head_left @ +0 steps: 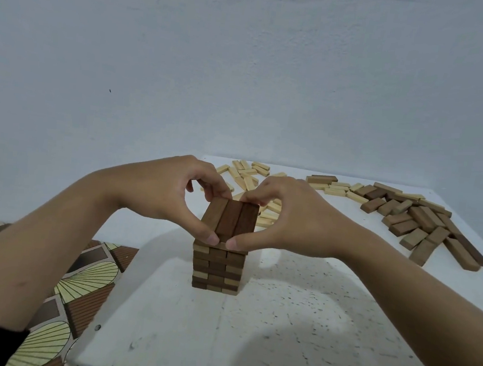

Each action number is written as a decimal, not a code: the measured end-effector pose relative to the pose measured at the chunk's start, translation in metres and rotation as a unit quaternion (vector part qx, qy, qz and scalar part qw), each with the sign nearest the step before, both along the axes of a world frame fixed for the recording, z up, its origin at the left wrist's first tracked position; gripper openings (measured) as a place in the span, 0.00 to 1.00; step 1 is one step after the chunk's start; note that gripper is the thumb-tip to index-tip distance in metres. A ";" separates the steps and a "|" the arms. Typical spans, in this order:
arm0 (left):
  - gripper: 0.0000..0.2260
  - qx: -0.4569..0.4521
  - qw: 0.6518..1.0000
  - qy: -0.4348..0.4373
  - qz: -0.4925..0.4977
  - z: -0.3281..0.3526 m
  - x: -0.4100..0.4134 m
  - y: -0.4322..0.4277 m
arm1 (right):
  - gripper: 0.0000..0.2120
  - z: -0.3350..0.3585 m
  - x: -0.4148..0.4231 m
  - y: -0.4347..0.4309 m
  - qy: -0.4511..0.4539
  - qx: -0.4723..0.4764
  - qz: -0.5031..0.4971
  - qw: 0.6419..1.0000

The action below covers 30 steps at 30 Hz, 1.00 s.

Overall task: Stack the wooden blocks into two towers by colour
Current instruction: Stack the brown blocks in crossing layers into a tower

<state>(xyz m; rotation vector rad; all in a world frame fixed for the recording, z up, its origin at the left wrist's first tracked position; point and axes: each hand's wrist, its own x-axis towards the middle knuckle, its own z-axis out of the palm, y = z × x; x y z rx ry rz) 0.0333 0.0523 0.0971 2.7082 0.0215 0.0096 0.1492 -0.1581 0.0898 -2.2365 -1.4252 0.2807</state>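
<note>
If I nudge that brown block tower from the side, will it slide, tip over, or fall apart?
Likely it sheds blocks rather than sliding whole: the tower is loose crossed layers with uneven edges. It stands taller than wide, so a high push may tip it. The top layer, pinched by the left hand and right hand, would probably shift first.

The tower (216, 269) stands on the table (295, 320), left of its middle. The left hand (159, 192) and right hand (287, 216) flank the top layer (230, 220), pinching it with thumbs at its near end and fingers at its far end. One pile (247, 173) lies behind the tower, another (425, 221) far right. The floor (83, 285) lies left of the table.
</note>
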 end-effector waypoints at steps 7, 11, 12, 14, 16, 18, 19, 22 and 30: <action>0.32 -0.009 1.000 -0.002 -0.006 -0.002 0.001 0.002 | 0.29 0.000 -0.002 -0.001 -0.003 0.005 -0.003 1.000; 0.32 -0.007 1.000 0.001 -0.005 -0.003 0.000 0.003 | 0.32 0.000 -0.002 -0.001 -0.005 0.006 -0.008 1.000; 0.33 -0.007 1.000 0.000 -0.005 -0.003 0.000 0.003 | 0.34 -0.001 -0.002 -0.001 -0.006 0.007 -0.010 1.000; 0.33 -0.008 1.000 -0.002 -0.003 -0.003 0.000 0.002 | 0.36 -0.002 -0.002 -0.002 -0.008 0.009 -0.010 1.000; 0.34 -0.008 1.000 -0.002 -0.001 -0.004 0.000 0.001 | 0.36 -0.003 -0.003 -0.002 -0.012 0.011 -0.009 1.000; 0.34 -0.007 1.000 -0.001 0.000 -0.004 0.000 0.001 | 0.36 -0.005 -0.003 -0.002 -0.015 0.012 -0.007 1.000; 0.34 -0.008 1.000 -0.002 0.000 -0.004 -0.001 0.001 | 0.36 -0.006 -0.002 -0.001 -0.017 0.014 -0.006 1.000; 0.34 -0.015 1.000 -0.007 0.001 -0.004 -0.002 0.003 | 0.39 -0.008 -0.001 -0.002 -0.008 0.027 -0.008 1.000; 0.29 -0.056 0.998 -0.022 0.005 -0.007 -0.007 0.009 | 0.31 -0.019 0.014 -0.012 0.099 0.131 -0.037 0.986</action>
